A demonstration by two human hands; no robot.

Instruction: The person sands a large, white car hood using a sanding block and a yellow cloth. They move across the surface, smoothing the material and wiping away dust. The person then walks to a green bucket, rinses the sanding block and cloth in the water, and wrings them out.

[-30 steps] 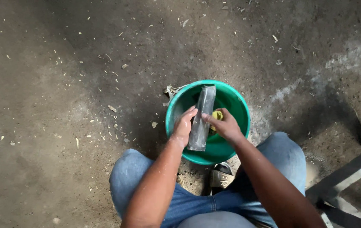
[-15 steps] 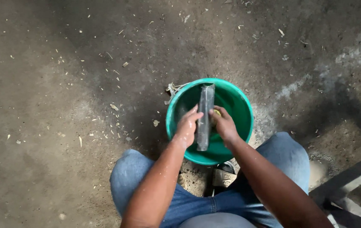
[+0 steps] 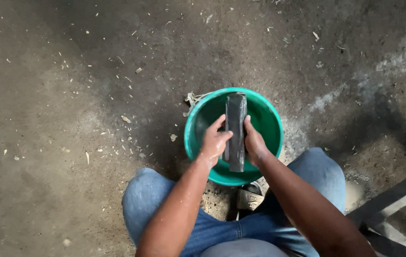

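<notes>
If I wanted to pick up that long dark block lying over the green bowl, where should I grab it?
Probably by its two long sides near the middle, coming down from above. The dark block is long and narrow and lies over the green bowl, so its flat flanks are free. The left hand and the right hand already press it there, one on each side.

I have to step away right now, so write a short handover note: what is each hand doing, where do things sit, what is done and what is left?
Left hand: gripping the left side of the dark rectangular block.
Right hand: gripping its right side.
The block stands tilted in the green basin on the dusty floor, between the knees.
Done: block is in the basin, both hands on it.
Left: cannot tell how far the work on the block has got; the basin's contents are hidden.
</notes>
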